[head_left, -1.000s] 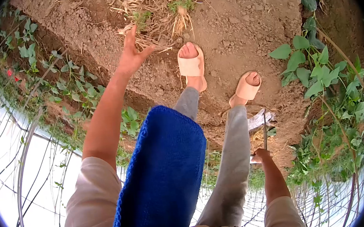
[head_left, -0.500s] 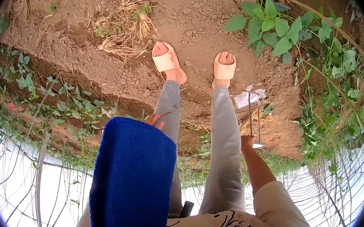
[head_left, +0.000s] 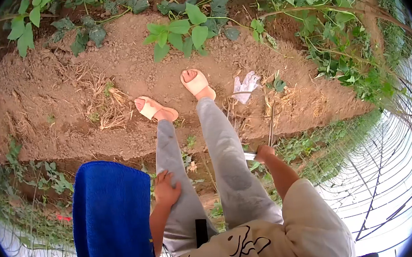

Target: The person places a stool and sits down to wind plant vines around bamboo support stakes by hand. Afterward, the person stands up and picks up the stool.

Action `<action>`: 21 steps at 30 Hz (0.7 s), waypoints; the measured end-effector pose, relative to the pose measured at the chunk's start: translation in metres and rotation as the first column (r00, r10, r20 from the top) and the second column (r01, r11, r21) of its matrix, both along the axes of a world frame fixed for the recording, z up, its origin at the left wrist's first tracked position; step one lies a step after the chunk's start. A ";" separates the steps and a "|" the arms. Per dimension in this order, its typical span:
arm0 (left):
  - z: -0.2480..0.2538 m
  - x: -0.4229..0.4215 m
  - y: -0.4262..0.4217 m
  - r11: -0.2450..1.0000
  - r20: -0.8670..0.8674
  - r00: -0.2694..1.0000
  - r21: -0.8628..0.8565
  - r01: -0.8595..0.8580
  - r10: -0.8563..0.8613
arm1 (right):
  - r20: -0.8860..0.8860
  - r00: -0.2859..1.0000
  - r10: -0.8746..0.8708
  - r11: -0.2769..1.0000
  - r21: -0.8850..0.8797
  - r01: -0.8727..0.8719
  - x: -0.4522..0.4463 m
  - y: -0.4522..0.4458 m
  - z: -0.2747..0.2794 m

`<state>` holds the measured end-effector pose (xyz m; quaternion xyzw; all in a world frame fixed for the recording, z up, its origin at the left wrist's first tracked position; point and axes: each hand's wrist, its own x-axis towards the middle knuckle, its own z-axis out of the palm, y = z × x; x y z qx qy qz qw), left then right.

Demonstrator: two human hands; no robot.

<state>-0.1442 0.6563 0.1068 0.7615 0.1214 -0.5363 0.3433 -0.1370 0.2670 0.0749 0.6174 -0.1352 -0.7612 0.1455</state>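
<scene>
My left hand (head_left: 166, 189) rests on the thigh of my left grey trouser leg (head_left: 169, 152), its fingers spread and nothing seen in it. My right hand (head_left: 265, 153) is closed beside my right knee, around a thin metal-rod tool (head_left: 271, 124). One rod runs from the fist toward the soil, and a pale flat piece shows at the fist's left side. The tool's exact kind is unclear. A blue towel (head_left: 113, 223) hangs close to the camera, left of my left arm.
Pink slides (head_left: 195, 83) are on my feet, on bare soil. A crumpled whitish plastic bag (head_left: 246, 86) lies ahead of my right hand. Dry roots (head_left: 108, 103) lie to the left. Leafy vines (head_left: 180, 31) grow ahead and at right. Netting (head_left: 372, 181) stands at the right.
The view has turned, and my feet now appear further left. My left hand, mostly hidden behind the towel before, shows on my thigh. My right hand still grips the tool, now at a different angle.
</scene>
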 end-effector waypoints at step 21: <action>0.078 0.050 0.089 0.970 -0.202 0.960 -0.186 0.159 -0.196 | 0.271 0.878 -0.395 0.919 0.118 0.377 -0.003 0.058 0.158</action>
